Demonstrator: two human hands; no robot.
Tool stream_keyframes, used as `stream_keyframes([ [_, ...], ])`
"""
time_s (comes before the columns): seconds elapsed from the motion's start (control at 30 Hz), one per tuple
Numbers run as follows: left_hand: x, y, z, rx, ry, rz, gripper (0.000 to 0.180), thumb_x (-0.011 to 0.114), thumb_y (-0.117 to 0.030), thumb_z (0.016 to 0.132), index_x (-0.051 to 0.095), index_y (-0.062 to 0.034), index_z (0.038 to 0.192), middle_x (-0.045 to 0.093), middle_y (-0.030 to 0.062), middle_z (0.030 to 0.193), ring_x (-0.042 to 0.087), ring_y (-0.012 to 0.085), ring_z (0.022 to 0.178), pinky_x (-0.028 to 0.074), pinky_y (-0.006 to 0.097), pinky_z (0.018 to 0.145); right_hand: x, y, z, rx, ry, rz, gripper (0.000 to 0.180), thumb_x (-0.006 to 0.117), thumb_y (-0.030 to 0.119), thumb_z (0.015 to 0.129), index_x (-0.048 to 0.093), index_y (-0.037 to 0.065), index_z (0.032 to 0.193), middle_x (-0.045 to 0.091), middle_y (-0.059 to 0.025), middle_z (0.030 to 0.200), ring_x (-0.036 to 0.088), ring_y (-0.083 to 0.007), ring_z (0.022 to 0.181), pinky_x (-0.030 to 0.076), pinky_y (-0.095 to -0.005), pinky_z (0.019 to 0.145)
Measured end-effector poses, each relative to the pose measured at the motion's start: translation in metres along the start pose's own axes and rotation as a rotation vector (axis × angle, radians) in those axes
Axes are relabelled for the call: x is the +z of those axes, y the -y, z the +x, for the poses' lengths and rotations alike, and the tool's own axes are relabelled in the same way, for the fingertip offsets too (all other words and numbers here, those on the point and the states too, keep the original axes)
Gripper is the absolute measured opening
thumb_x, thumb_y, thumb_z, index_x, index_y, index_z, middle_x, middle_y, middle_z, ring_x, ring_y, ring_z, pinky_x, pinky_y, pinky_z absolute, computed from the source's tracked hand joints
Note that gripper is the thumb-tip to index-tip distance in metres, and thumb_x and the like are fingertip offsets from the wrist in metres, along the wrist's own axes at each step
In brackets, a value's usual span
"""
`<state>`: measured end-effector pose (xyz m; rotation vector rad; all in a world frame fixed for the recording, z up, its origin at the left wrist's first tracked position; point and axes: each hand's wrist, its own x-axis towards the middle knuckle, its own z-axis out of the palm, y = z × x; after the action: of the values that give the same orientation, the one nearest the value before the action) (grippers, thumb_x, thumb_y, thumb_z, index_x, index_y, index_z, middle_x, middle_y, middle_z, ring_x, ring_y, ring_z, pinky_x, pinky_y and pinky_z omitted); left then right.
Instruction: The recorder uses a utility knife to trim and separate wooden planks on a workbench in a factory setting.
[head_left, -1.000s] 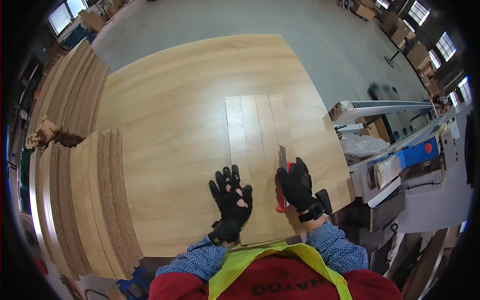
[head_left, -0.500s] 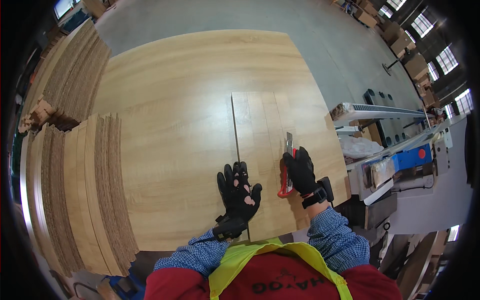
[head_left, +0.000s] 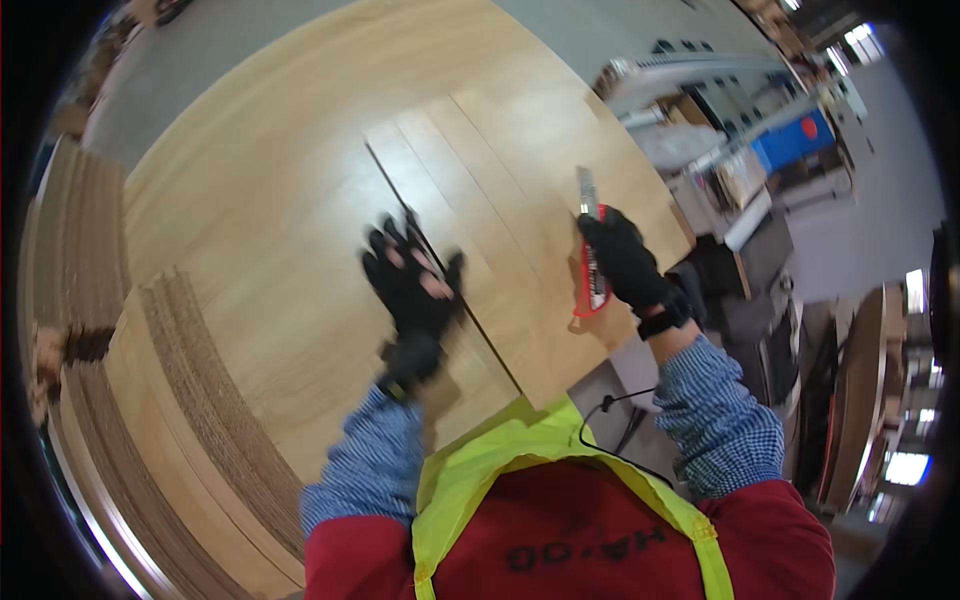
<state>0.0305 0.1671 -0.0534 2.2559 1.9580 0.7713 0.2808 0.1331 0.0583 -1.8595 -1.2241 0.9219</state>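
Knife (head_left: 592, 275), red, clamped in R grip (head_left: 625, 262); L grip (head_left: 421, 305) apart over wood bd (head_left: 270, 190)

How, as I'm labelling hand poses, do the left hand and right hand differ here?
The left hand is open, splayed and holds nothing; the right hand is curled around a red-handled utility knife. The left hand's glove has visible holes; the right hand's glove shows none. Both gloves are black, and both arms have blue checked sleeves.

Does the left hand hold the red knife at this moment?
No, the red knife is in the right hand, while the left hand is spread open.
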Motion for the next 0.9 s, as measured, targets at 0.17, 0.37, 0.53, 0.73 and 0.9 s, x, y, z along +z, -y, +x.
stream_keyframes([
  [0.17, 0.021, 0.094, 0.145, 0.133, -0.006, 0.189, 0.082, 0.066, -0.053, 0.080, 0.039, -0.0082, 0.143, 0.048, 0.0183, 0.134, 0.047, 0.0389, 0.118, 0.042, 0.047, 0.098, -0.031, -0.042, -0.140, -0.035, -0.145, -0.387, 0.026, 0.053, 0.029, 0.095, 0.057, 0.003, 0.091, 0.055, -0.0091, 0.072, 0.057, -0.0205, 0.069, 0.043, -0.0369, 0.062],
  [0.37, 0.031, 0.116, 0.224, 0.032, 0.645, -0.730, 0.078, 0.079, -0.031, 0.079, 0.043, 0.0019, 0.140, 0.059, 0.0123, 0.126, 0.056, 0.0177, 0.109, 0.045, 0.031, 0.093, 0.034, -0.049, -0.210, 0.389, 0.057, 0.565, 0.033, 0.047, 0.034, 0.102, 0.056, 0.003, 0.101, 0.057, -0.0009, 0.086, 0.055, -0.0106, 0.071, 0.049, -0.0269, 0.067],
  [0.53, 0.015, 0.115, 0.234, 0.190, 0.618, -0.711, 0.074, 0.077, -0.017, 0.081, 0.040, 0.0048, 0.141, 0.060, 0.0043, 0.115, 0.059, 0.0116, 0.097, 0.046, 0.026, 0.088, 0.047, -0.020, -0.196, 0.295, 0.030, 0.309, 0.034, 0.038, 0.031, 0.102, 0.054, 0.001, 0.100, 0.053, -0.0077, 0.075, 0.053, -0.0194, 0.066, 0.044, -0.0304, 0.062],
  [0.73, 0.018, 0.124, 0.243, 0.117, 0.659, -0.547, 0.078, 0.079, -0.018, 0.079, 0.039, 0.0034, 0.142, 0.055, 0.0060, 0.126, 0.056, 0.0118, 0.107, 0.043, 0.027, 0.094, 0.044, -0.005, -0.176, 0.202, 0.132, 0.111, 0.037, 0.038, 0.035, 0.102, 0.053, 0.001, 0.099, 0.052, -0.0118, 0.076, 0.055, -0.0245, 0.067, 0.044, -0.0352, 0.063],
  [0.9, 0.012, 0.137, 0.227, 0.159, 0.531, -0.598, 0.078, 0.079, -0.021, 0.080, 0.039, 0.0004, 0.143, 0.052, 0.0074, 0.131, 0.050, 0.0139, 0.117, 0.040, 0.028, 0.100, 0.024, -0.027, -0.164, 0.521, 0.147, 0.300, 0.033, 0.055, 0.036, 0.093, 0.054, 0.003, 0.094, 0.059, -0.0126, 0.069, 0.059, -0.0229, 0.065, 0.045, -0.0372, 0.062],
])
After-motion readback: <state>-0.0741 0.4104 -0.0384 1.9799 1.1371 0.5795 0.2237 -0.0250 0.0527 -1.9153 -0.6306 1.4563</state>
